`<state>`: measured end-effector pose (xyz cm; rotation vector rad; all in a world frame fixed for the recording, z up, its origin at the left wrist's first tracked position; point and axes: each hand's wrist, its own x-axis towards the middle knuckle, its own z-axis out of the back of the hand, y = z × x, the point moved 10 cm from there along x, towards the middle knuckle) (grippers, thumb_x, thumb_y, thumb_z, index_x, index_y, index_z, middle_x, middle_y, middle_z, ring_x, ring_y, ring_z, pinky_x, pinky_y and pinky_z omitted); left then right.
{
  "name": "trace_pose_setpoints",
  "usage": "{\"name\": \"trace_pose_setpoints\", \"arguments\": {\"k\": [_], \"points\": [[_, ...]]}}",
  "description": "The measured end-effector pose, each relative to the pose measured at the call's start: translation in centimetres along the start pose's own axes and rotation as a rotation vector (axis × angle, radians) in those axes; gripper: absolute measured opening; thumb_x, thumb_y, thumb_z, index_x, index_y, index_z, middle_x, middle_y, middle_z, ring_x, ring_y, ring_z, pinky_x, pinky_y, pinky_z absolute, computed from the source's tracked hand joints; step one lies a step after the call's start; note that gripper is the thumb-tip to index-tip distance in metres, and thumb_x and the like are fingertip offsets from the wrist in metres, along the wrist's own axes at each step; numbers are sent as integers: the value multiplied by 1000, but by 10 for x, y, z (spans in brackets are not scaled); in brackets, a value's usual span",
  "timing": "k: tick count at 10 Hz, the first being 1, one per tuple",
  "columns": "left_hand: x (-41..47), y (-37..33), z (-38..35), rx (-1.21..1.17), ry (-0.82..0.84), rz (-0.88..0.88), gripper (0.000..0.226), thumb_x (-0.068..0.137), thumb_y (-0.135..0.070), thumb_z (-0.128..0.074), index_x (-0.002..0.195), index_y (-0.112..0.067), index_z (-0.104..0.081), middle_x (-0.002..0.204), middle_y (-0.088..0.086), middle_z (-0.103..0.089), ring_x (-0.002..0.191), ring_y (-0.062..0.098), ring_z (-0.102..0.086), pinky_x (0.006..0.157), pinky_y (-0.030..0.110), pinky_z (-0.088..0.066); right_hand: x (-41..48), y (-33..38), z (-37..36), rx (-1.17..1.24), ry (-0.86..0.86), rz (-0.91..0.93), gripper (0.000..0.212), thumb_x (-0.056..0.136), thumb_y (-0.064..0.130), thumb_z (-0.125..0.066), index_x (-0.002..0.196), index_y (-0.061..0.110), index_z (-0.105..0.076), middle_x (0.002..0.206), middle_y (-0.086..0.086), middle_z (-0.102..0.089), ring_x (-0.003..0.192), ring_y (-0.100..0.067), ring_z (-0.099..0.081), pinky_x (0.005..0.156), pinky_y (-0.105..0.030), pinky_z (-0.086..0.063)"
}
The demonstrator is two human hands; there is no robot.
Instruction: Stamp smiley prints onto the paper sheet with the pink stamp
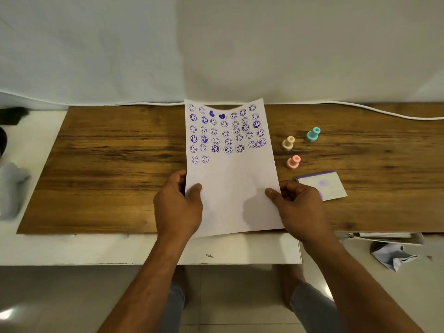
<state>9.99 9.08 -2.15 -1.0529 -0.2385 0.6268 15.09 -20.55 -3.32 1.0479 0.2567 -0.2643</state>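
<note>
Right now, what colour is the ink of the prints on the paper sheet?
Purple, on the paper sheet; seen in the head view.

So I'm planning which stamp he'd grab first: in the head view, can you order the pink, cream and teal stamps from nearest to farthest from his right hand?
1. Pink stamp: nearest, just beyond the right hand, close to the paper sheet.
2. Cream stamp: farther back, behind the pink one.
3. Teal stamp: farthest, back and to the right.
</note>
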Motion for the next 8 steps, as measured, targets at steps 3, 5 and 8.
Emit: {"name": "trace_pose_setpoints", "arguments": {"k": [3, 5, 8], "points": [[-6, -12, -7, 402, 57, -163, 60, 82, -15, -81, 137, -19, -57, 138, 9, -57, 123, 34, -56, 98, 46, -51, -39, 74, 25, -447, -404, 518, 28, 94, 37, -72, 117, 21, -68, 105, -2, -76, 87, -18, -64, 79, -31, -46], [-5, -14, -8, 388, 60, -194, 58, 83, -14, -79, 137, -17, -57, 134, 10, -59, 122, 34, -57, 101, 50, -49, -46, 100, 4, -608, -309, 676, 74, 100, 58, -49, 163, 27, -25, 170, 0, -27, 158, -24, -15, 126, -49, -10], [-12, -25, -15, 544, 82, -304, 69, 97, -35, -63, 158, -17, -36, 166, 8, -36, 153, 30, -32, 124, 46, -28, -22, 65, -10, -744, -166, 523, 81, 99, 74, -28, 164, 37, 4, 174, 5, -1, 159, -21, 4, 124, -63, 1]]}}
